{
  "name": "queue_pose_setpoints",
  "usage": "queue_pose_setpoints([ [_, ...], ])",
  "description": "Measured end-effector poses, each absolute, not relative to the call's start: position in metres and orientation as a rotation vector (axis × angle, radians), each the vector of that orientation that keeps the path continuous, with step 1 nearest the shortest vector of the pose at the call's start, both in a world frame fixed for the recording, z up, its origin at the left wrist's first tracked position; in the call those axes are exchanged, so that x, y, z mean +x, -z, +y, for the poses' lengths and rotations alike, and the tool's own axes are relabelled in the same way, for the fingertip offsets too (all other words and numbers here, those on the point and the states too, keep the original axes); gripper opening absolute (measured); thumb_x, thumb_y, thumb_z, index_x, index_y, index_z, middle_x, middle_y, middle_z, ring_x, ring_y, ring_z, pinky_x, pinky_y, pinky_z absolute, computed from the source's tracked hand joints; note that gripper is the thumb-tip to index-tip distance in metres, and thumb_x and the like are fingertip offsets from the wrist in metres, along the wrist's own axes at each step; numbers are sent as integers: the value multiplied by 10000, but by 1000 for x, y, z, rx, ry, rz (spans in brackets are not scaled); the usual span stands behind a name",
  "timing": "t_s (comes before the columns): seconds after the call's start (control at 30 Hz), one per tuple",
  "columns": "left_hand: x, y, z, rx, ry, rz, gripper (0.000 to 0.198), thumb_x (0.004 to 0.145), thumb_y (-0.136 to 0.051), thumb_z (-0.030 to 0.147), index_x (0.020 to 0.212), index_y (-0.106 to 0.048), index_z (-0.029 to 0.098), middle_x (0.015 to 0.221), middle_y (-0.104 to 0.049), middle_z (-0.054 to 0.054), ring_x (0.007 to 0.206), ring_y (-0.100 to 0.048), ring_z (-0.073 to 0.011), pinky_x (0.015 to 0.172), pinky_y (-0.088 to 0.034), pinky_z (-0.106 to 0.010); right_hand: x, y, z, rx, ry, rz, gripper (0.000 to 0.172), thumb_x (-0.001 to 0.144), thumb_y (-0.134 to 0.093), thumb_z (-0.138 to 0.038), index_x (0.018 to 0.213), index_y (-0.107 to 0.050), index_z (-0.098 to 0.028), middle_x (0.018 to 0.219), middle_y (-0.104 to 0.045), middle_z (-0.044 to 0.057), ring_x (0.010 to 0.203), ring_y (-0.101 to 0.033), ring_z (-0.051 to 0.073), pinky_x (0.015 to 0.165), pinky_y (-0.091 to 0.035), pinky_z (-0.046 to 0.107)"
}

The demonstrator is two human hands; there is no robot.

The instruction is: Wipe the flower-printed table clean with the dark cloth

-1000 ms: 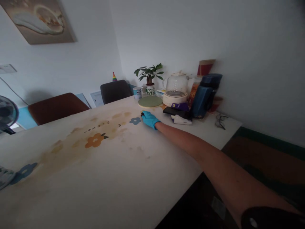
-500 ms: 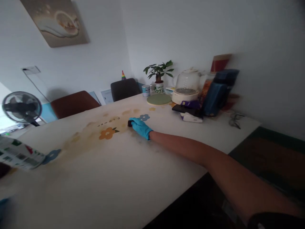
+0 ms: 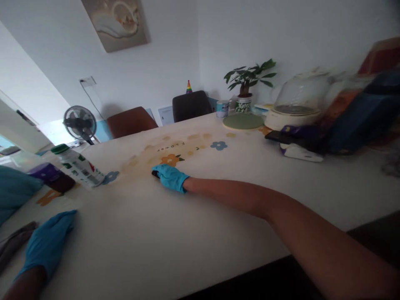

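Observation:
My right hand (image 3: pixel 170 177), in a blue glove, is closed round a small dark object (image 3: pixel 155 173) pressed to the white tabletop cover (image 3: pixel 131 233). Most of that object is hidden under the fingers, so its kind does not show. An orange printed flower (image 3: pixel 170 159) lies just beyond the hand. At the lower left my left hand (image 3: pixel 50 239), also gloved in blue, rests flat with its fingers stretched out, holding nothing. A crumpled dark grey cloth (image 3: pixel 15 243) is beside it. Farther off stands a tilted-looking white bottle with a green cap (image 3: pixel 79 166).
A purple pack (image 3: pixel 51 175) and blue fabric (image 3: pixel 15 189) are at the left. Along the back stand a green round mat (image 3: pixel 243 121), a cup (image 3: pixel 222 109), a potted plant (image 3: pixel 243 104) and a glass-domed appliance (image 3: pixel 295 118). A white item (image 3: pixel 301 153) lies at the right.
The view has swung left. My right hand has slid left across the table with the dark object, from beside the blue flower to in front of the orange one. My left hand has come into view.

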State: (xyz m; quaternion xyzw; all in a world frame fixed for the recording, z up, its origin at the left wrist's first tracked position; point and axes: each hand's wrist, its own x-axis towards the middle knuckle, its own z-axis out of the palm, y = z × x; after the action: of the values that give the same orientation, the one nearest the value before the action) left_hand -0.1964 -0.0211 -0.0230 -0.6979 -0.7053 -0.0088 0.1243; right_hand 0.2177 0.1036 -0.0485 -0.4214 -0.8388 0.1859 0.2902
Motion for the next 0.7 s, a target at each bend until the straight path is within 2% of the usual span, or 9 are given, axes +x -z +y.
queue_pose_setpoints([
  [0.07, -206, 30, -18, -2053, 116, -2070, 625, 954, -303, 292, 1314, -742, 29, 1414, -744, -178, 1348, -698, -329, 1199, -456, -344, 179, 42, 109, -1140, -491, -2240, 402, 1083, -517, -137, 1442, -694, -100, 1495, -713, 195, 1381, -676, 289, 1200, -504, 397],
  [0.17, -220, 35, -17, -2091, 168, -2096, 610, 1002, -298, 325, 1358, -694, 27, 1473, -710, -178, 1392, -662, -323, 1248, -417, -370, 125, 32, 115, -1131, -472, -2288, 415, 1076, -547, -149, 1469, -656, -75, 1543, -677, 206, 1421, -642, 303, 1250, -444, 413],
  [0.27, -228, 38, -16, -2136, 175, -2071, 590, 997, -338, 337, 1337, -707, 27, 1461, -719, -203, 1391, -664, -356, 1266, -418, -428, 84, 25, 120, -1131, -463, -2360, 332, 1025, -622, -149, 1339, -722, -111, 1456, -741, 173, 1337, -687, 312, 1224, -466, 453],
  [0.37, -231, 44, -13, -2102, 290, -2052, 610, 968, -322, 366, 1290, -733, 48, 1421, -737, -237, 1349, -694, -386, 1249, -458, -484, 66, 22, 123, -1132, -378, -2509, 242, 1018, -649, -219, 1226, -766, -173, 1464, -741, 140, 1338, -684, 320, 1215, -476, 480],
  [0.43, -232, 48, -12, -2088, 362, -2056, 616, 947, -322, 398, 1244, -746, 65, 1384, -750, -258, 1315, -713, -405, 1222, -494, -515, 70, 21, 123, -1107, -300, -2624, 260, 1052, -611, -287, 1238, -771, -202, 1497, -720, 129, 1342, -681, 314, 1191, -500, 471],
  [0.53, -233, 50, -10, -2100, 419, -2058, 575, 932, -336, 419, 1189, -747, 110, 1356, -764, -249, 1288, -726, -410, 1208, -510, -548, 97, 22, 122, -1085, -248, -2677, 346, 1101, -519, -313, 1314, -758, -181, 1528, -690, 153, 1339, -679, 304, 1168, -520, 461],
  [0.7, -233, 51, -11, -2088, 527, -2076, 422, 859, -425, 415, 1087, -725, 225, 1301, -801, -153, 1262, -736, -394, 1199, -522, -568, 179, 27, 117, -1143, -179, -2646, 418, 1128, -461, -309, 1390, -725, -118, 1532, -668, 208, 1361, -660, 317, 1207, -483, 496],
])
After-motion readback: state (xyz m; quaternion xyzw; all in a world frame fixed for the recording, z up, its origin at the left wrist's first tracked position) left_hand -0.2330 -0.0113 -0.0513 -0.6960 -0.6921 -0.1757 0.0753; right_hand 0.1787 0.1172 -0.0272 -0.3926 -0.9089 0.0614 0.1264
